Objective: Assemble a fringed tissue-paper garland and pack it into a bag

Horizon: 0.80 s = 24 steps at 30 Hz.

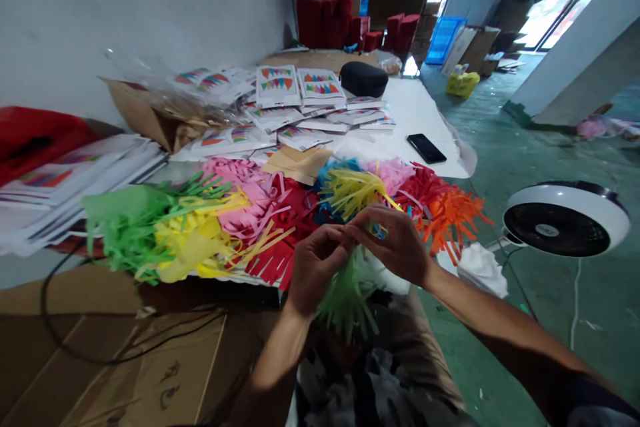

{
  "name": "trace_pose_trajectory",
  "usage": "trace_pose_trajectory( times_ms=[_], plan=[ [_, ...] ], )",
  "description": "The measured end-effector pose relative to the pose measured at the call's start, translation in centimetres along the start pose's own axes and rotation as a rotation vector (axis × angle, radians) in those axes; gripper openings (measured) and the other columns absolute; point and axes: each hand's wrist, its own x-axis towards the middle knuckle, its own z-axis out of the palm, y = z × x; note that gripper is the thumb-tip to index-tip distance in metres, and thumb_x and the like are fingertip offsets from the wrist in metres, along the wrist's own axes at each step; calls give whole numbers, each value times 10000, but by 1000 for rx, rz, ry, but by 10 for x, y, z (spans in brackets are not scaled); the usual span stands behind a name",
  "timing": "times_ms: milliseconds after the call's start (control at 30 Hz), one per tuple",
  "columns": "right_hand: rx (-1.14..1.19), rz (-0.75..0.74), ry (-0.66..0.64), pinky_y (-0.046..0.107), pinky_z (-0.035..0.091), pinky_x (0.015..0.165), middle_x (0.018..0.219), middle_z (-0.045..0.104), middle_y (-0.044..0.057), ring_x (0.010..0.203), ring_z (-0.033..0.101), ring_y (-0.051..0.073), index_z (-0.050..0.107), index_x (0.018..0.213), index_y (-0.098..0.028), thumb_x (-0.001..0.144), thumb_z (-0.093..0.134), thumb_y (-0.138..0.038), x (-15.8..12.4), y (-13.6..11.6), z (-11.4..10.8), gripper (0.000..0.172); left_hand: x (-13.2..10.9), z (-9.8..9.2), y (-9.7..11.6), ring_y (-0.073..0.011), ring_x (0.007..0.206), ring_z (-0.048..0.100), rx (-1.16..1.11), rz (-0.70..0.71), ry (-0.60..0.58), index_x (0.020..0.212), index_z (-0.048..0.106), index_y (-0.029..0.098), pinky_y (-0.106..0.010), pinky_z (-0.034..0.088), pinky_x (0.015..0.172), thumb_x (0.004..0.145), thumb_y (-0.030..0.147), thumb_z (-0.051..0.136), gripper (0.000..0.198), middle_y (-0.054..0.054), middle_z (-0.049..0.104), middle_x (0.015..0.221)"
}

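My left hand point(320, 263) and my right hand point(393, 240) meet in front of me, their fingertips pinched together. From between them a green tissue paper tassel point(350, 300) hangs down over my lap, its cut strips spread at the bottom. The exact grip at its top is hidden by my fingers. Just beyond my hands lies a yellow tassel point(353, 187). Fringed paper in orange point(453, 213), red point(280, 227), pink point(245, 200), yellow point(195, 240) and green point(133, 227) covers the near part of the table.
Flat printed packets point(277, 90) are piled behind the paper, with a black case point(363, 79) on top. A phone point(426, 148) lies on the white table point(400, 103). To the right stands a fan point(565, 219); cardboard point(150, 367) and a black cable point(45, 307) are at lower left.
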Motion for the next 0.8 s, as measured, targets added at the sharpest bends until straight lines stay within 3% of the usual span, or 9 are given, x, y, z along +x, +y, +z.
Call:
trace_pose_trajectory(
  times_ms=[100, 200, 300, 333, 467, 600, 800],
  plan=[
    [10, -23, -51, 304, 536, 756, 849, 757, 19, 799, 702, 171, 765, 880, -220, 967, 718, -366, 15, 16, 5, 177, 9, -8, -11, -165, 880, 664, -46, -32, 60, 770, 717, 169, -256, 515, 806, 772, 341, 864, 226, -47, 731, 969],
    [-23, -12, -78, 302, 545, 766, 892, 794, 26, 819, 729, 184, 781, 911, -211, 983, 675, -381, 54, 42, -4, 213, 17, -16, -25, -172, 882, 673, -44, -75, 107, 737, 713, 160, -261, 511, 815, 764, 360, 874, 258, -54, 731, 930],
    [-351, 67, 87, 321, 516, 865, 992, 810, 62, 923, 733, 214, 797, 980, -190, 991, 619, -332, 112, 83, -21, 227, 17, -19, -37, -178, 864, 688, -54, -131, 89, 725, 708, 156, -272, 516, 814, 758, 359, 876, 265, -56, 727, 912],
    [-480, 120, 83, 324, 504, 869, 996, 808, 74, 935, 725, 224, 801, 978, -184, 998, 596, -327, 131, 98, -26, 251, 17, -19, -39, -179, 860, 693, -63, -137, 82, 728, 709, 157, -277, 519, 816, 763, 358, 873, 262, -55, 723, 917],
    [-857, 442, -189, 336, 491, 853, 1112, 800, 98, 1049, 707, 270, 803, 1114, -213, 966, 633, -364, 182, 149, -29, 271, 15, -20, -41, -187, 860, 703, -69, -146, 70, 727, 708, 158, -282, 522, 807, 777, 355, 863, 256, -57, 712, 908],
    [-1031, 499, -358, 386, 472, 923, 1223, 770, 126, 1165, 671, 299, 799, 1111, -224, 926, 662, -313, 192, 167, -16, 247, 15, -22, -42, -186, 847, 710, -69, -155, 78, 725, 690, 156, -283, 524, 802, 774, 354, 868, 270, -54, 706, 914],
    [-1081, 460, -370, 486, 396, 1012, 1207, 760, 192, 1154, 656, 313, 774, 1052, -149, 956, 554, -213, 190, 167, -9, 248, 15, -24, -46, -177, 872, 687, -51, -119, 103, 741, 714, 163, -281, 505, 850, 829, 402, 822, 277, -54, 711, 889]
  ],
)
